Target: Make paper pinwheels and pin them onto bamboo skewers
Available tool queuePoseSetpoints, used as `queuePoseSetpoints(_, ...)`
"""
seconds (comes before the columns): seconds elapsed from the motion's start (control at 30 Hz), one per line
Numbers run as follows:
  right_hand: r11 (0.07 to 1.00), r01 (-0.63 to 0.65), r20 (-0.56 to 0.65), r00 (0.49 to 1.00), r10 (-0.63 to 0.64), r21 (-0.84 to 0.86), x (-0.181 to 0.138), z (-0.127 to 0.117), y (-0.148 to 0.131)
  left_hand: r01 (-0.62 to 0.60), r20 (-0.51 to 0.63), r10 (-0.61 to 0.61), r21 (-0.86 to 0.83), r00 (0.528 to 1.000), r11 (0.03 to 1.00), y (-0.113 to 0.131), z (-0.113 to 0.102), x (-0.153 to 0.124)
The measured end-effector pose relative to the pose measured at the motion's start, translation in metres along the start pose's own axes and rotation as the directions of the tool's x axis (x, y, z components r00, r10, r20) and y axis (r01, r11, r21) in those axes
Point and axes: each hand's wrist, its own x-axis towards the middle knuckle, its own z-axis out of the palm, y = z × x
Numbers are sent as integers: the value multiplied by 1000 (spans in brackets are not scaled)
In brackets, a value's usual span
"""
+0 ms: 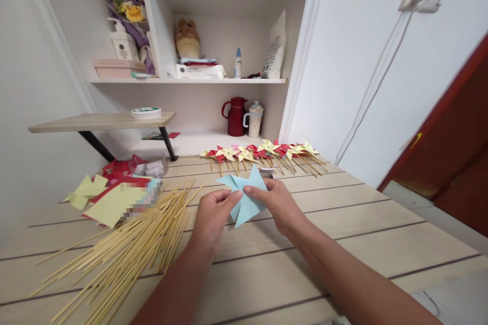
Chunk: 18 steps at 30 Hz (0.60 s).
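Observation:
Both my hands hold a light blue folded paper pinwheel (246,194) just above the wooden table (343,223). My left hand (211,216) pinches its left side with thumb and fingers closed. Pressing the paper's centre, my right hand (276,203) grips its right side. To the left lies a spread pile of thin bamboo sticks (129,249). A row of finished red and yellow pinwheels on sticks (263,155) lies at the back of the table.
Yellow and red paper sheets (110,195) lie at the left, near a small raised shelf (102,122). A red jug (236,117) and a white cup (254,119) stand in the alcove. Shelves above hold bottles and boxes. A red door (453,152) is at right.

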Motion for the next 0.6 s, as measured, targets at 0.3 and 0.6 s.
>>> queuePoseSetpoints(0.3,981,177,32,984,-175,-79,3,-2,9,15,-161,-18,-20,987,1000,-1,-2,3)
queuePoseSetpoints(0.6,523,656,126,680,-722,-544,-9,0,4,-55,-355,-31,-230,934,972,9,-16,9)
